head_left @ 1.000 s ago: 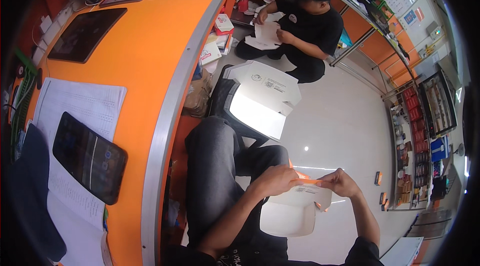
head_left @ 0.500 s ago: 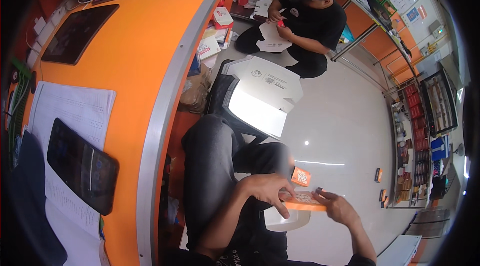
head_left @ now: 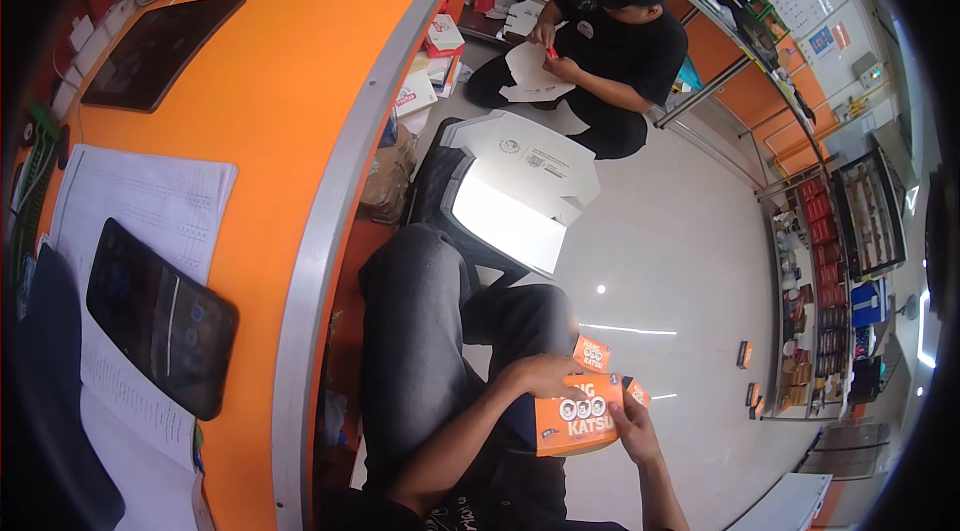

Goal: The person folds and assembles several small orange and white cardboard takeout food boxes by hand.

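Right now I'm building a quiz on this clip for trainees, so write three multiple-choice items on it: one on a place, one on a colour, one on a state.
1. Where is the black tablet with the dark screen?
A. on the white papers on the orange desk
B. on the floor
C. on a lap

2. What colour is the flat cardboard box that the person's hands hold?
A. blue
B. orange
C. green

3. How is the big white cardboard carton on the floor?
A. taped shut
B. crushed flat
C. open, flaps up

Key: 1 A, it lies across the papers on the desk. 2 B, orange between the left hand and right hand. 3 C, its flaps stand open.
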### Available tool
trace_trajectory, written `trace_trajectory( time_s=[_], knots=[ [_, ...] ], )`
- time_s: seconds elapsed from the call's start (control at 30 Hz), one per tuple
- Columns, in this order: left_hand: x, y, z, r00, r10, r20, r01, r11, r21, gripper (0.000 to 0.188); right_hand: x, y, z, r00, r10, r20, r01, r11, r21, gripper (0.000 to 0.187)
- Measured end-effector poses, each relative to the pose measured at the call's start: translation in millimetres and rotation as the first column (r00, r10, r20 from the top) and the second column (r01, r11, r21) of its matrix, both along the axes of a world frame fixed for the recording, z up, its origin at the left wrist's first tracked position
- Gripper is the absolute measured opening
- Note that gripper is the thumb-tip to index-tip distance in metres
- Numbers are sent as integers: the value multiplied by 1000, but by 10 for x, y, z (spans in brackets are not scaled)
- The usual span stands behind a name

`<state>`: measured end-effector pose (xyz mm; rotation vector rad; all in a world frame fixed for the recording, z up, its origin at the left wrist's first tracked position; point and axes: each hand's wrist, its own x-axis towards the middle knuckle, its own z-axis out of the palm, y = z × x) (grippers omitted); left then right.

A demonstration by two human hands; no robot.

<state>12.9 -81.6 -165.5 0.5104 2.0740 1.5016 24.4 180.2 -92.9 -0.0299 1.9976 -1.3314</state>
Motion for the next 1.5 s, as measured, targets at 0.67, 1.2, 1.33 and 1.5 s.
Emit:
trace_trajectory(
  time_s=[0.67, 1.2, 1.33, 1.5],
  knots=[
    [-150, 58, 175, 920, 392, -16, -357, 853, 380, 51, -485, -764, 653, 880, 280, -385, -127, 917, 377, 31],
    [-137, -20, 82, 821, 546, -166, -387, 748, 539, 32, -431, -732, 11, 781, 122, -612, -65, 991, 114, 43],
    [-209, -42, 292, 661, 750, -25, -598, 548, 585, 30, -375, -746, 318, 811, -169, -560, 213, 977, 14, 50],
    [-190, 91, 315, 480, 835, -269, -614, 539, 577, 30, -309, -972, 338, 823, -244, -512, 235, 968, -83, 47]
  ],
)
